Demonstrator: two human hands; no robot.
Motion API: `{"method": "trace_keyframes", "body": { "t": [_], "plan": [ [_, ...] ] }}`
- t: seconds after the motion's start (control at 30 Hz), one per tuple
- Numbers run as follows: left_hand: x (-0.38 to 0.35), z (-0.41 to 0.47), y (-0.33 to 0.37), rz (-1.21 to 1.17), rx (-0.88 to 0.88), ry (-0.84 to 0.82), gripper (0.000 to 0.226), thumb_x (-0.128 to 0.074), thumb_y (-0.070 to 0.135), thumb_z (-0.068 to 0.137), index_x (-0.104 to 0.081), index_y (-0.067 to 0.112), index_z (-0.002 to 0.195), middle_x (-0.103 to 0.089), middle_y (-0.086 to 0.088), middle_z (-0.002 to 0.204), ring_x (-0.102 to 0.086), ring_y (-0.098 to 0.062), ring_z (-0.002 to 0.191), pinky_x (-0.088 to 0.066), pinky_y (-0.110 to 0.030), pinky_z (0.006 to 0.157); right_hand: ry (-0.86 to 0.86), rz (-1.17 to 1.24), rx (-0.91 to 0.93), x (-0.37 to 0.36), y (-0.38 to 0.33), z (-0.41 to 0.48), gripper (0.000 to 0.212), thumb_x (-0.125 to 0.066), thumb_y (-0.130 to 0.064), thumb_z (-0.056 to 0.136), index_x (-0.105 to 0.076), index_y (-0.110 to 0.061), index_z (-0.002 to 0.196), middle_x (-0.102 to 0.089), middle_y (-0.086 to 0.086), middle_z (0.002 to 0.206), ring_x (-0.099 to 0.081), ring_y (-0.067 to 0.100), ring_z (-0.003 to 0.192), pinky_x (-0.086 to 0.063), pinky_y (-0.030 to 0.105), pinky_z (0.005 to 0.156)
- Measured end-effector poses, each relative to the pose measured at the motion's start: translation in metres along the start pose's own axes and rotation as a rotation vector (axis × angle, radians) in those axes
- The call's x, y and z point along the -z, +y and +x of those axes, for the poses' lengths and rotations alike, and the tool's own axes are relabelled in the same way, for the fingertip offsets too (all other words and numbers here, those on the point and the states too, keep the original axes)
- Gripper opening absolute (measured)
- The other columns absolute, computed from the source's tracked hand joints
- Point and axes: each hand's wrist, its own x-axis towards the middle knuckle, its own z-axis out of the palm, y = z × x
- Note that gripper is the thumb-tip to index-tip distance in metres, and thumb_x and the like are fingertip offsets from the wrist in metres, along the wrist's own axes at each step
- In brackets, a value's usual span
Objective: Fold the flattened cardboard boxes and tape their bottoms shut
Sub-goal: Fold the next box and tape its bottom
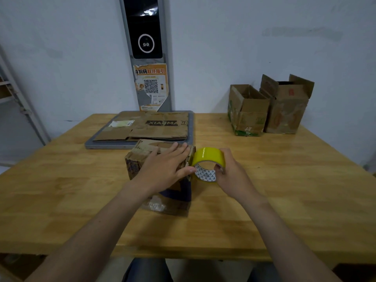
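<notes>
The left hand (162, 167) covers most of the cardboard box (174, 197) top, so its flap seam is hidden. Fingers of the right hand (232, 176) hide part of the yellow tape roll (207, 156). The poster (151, 86) has small print too fine to read. The left edge cuts off a metal rack (22, 106).

body: left hand (162, 169), right hand (231, 177) and both forearms (97, 231) bare; dark navy trousers (147, 270), two legs showing.

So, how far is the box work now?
Done: the green-printed box and the red-printed box stand folded at the far right of the table. In hand: the left hand presses flat on the third box, and the right hand holds the yellow tape roll at its right edge; taping seems to be only starting. Left: flattened boxes lie on the grey tray.
</notes>
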Motion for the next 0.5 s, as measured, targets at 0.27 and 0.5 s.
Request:
{"method": "trace_keyframes", "body": {
  "t": [0.27,0.5],
  "plan": [
    [-0.004,-0.017,-0.008,-0.269,-0.135,0.063,0.052,-0.033,0.056,0.107,-0.030,0.047,0.158,-0.031,0.019,0.149,-0.017,0.005,0.137,0.003,-0.055,0.126,-0.345,0.452,-0.015,0.033,-0.014,-0.025,0.035,-0.082,-0.054,0.079,-0.073,-0.027,0.100,-0.076,0.003,0.092,-0.074,0.023,0.087,-0.059,0.039,0.073],
    [-0.006,-0.018,-0.003,-0.535,-0.225,0.049,0.044,-0.047,0.022,0.111,-0.047,0.036,0.152,-0.036,0.028,0.159,-0.007,0.003,0.155,-0.014,-0.030,0.124,-0.338,0.577,-0.012,0.012,-0.014,-0.055,0.046,-0.072,-0.057,0.085,-0.077,-0.012,0.095,-0.076,0.016,0.091,-0.072,0.025,0.079,-0.056,0.037,0.070]
  ]
}}
